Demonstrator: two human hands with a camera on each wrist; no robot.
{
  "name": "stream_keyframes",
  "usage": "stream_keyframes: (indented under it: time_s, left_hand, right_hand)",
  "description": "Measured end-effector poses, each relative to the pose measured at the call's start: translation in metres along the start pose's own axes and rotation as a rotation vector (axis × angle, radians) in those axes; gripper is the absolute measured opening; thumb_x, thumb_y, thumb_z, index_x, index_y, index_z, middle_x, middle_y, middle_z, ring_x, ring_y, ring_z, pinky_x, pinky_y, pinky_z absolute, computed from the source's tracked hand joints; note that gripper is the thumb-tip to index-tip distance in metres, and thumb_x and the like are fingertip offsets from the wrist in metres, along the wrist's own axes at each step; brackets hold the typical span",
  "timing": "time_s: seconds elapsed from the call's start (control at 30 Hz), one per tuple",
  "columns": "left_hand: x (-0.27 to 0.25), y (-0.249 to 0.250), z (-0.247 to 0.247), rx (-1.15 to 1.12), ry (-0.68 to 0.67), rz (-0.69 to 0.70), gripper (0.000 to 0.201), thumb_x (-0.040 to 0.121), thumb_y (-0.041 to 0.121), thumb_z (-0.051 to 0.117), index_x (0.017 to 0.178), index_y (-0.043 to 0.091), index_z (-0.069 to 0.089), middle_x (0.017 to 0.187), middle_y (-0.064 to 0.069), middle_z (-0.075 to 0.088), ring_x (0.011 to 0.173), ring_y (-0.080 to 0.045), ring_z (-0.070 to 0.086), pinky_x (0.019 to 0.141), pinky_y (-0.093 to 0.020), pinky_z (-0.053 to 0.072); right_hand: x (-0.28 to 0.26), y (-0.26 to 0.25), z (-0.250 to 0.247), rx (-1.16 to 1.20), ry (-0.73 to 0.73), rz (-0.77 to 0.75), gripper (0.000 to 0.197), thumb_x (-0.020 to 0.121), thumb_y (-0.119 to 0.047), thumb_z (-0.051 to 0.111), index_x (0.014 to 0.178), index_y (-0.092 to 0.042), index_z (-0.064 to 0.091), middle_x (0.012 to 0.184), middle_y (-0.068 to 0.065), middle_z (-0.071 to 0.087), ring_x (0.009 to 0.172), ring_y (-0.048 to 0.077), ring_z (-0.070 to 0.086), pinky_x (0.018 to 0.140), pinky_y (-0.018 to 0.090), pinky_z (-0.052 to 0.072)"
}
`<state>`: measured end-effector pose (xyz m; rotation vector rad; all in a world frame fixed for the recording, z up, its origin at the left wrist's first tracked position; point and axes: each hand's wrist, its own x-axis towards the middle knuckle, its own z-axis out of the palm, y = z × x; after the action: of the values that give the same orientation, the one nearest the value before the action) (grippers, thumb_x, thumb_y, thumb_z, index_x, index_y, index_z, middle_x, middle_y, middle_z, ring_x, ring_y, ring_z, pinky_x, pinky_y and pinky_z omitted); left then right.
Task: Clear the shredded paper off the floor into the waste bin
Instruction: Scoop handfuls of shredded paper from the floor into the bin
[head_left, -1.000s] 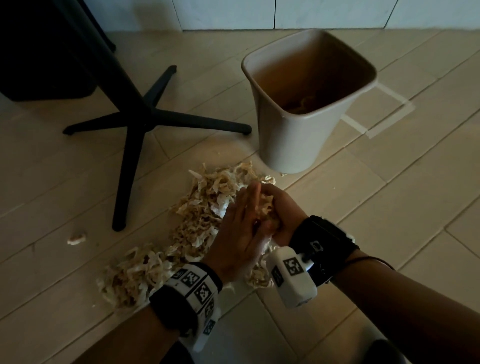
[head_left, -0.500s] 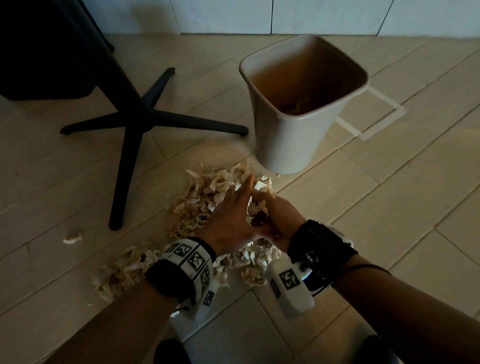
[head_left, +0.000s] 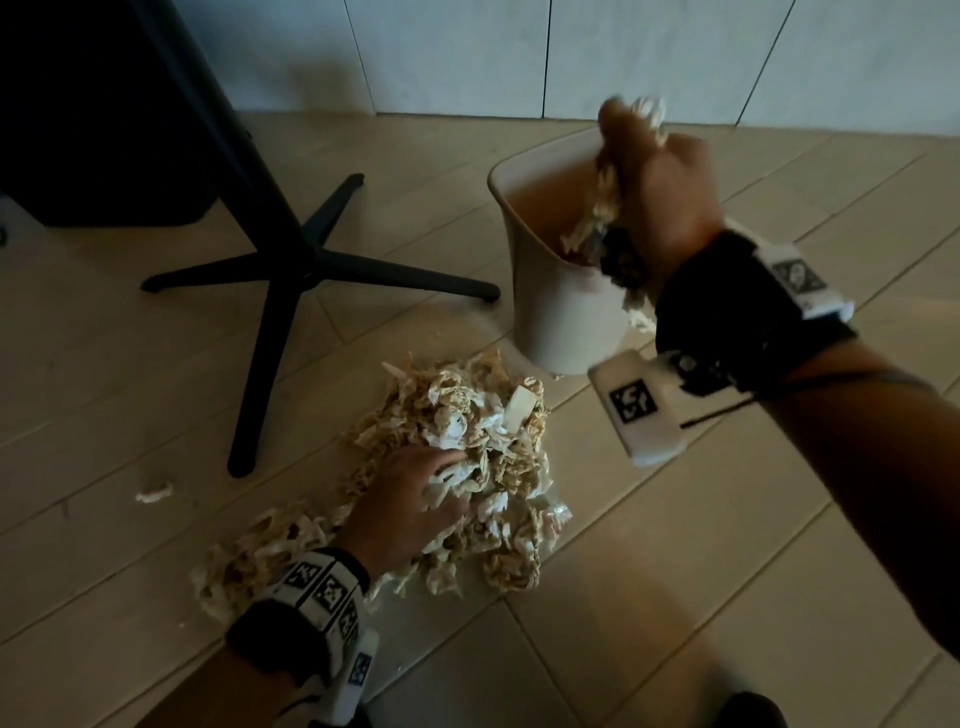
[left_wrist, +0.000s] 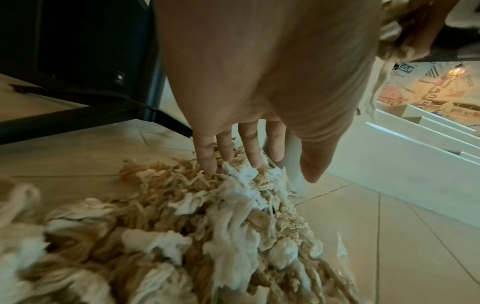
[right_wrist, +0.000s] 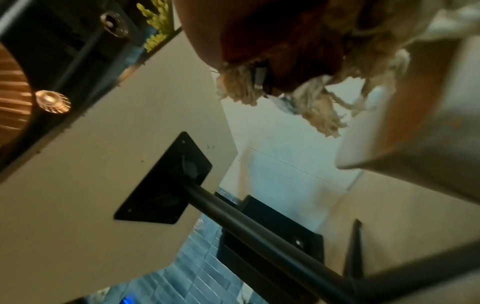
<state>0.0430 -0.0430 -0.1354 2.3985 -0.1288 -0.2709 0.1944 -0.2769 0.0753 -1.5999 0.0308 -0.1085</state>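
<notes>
Right hand (head_left: 670, 202) is raised over the mouth of the off-white plastic waste bin (head_left: 550, 312), its fingers curled tight round a clump of shredded beige-and-white paper (head_left: 605, 202); strands dangle inside the rim, so a release should drop them in. Left hand (head_left: 410, 506) stays low, fingers (left_wrist: 253, 148) straight and spread, pressing on the main pile of shredded paper (head_left: 488, 467) on the tan wood-plank floor (head_left: 727, 545), likely to keep it bunched for the next grab. The pile lies just in front of the bin; one stray scrap (head_left: 154, 492) lies apart near the black table base (head_left: 291, 270).
</notes>
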Motion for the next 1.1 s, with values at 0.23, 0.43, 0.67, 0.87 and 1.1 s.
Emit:
stream_keyframes:
  time_s: [0.23, 0.43, 0.67, 0.87, 1.1]
  left_hand:
    - [-0.013, -0.031, -0.005, 0.034, 0.138, -0.069, 0.043, 0.085, 0.057, 0.061, 0.123, 0.036, 0.062, 0.123, 0.017, 0.059, 0.121, -0.009, 0.051, 0.101, -0.035, 0.047]
    - [-0.026, -0.046, -0.021, 0.079, 0.159, -0.154, 0.062, 0.076, 0.065, 0.041, 0.127, 0.035, 0.060, 0.128, 0.010, 0.054, 0.126, -0.015, 0.042, 0.106, -0.035, 0.039]
    - [-0.034, -0.081, -0.031, 0.076, 0.149, -0.203, 0.046, 0.083, 0.059, 0.047, 0.125, 0.043, 0.055, 0.128, 0.009, 0.056, 0.126, -0.020, 0.046, 0.102, -0.043, 0.045]
    - [-0.035, -0.097, -0.058, 0.068, 0.308, -0.179, 0.045, 0.080, 0.041, 0.052, 0.111, 0.014, 0.070, 0.104, -0.002, 0.067, 0.097, -0.025, 0.066, 0.084, -0.044, 0.055]
    - [-0.038, -0.183, -0.117, 0.182, 0.381, -0.677, 0.054, 0.090, 0.040, 0.060, 0.138, 0.015, 0.050, 0.143, -0.019, 0.044, 0.132, -0.040, 0.040, 0.109, -0.051, 0.036]
  right_hand:
    - [0.068, -0.024, 0.018, 0.023, -0.085, -0.173, 0.034, 0.099, -0.035, 0.048, 0.072, -0.015, 0.047, 0.054, -0.003, 0.048, 0.041, 0.016, 0.044, 0.043, 0.020, 0.038]
    - [0.103, 0.019, 0.024, -0.218, -0.174, -0.061, 0.024, 0.095, -0.046, 0.051, 0.084, -0.024, 0.054, 0.074, -0.002, 0.058, 0.063, 0.008, 0.060, 0.059, 0.022, 0.050]
    - [0.111, 0.067, 0.025, -0.691, -0.277, 0.073, 0.068, 0.076, -0.069, 0.054, 0.126, -0.024, 0.047, 0.125, 0.007, 0.052, 0.109, 0.028, 0.057, 0.094, 0.049, 0.050]
    - [0.098, 0.063, 0.030, -1.111, -0.345, 0.055, 0.059, 0.091, -0.056, 0.049, 0.140, -0.024, 0.043, 0.146, 0.012, 0.039, 0.131, 0.034, 0.040, 0.105, 0.042, 0.035]
    - [0.054, 0.041, 0.034, -1.095, -0.312, -0.234, 0.052, 0.094, -0.041, 0.051, 0.142, -0.028, 0.037, 0.149, 0.017, 0.033, 0.134, 0.043, 0.034, 0.109, 0.054, 0.032]
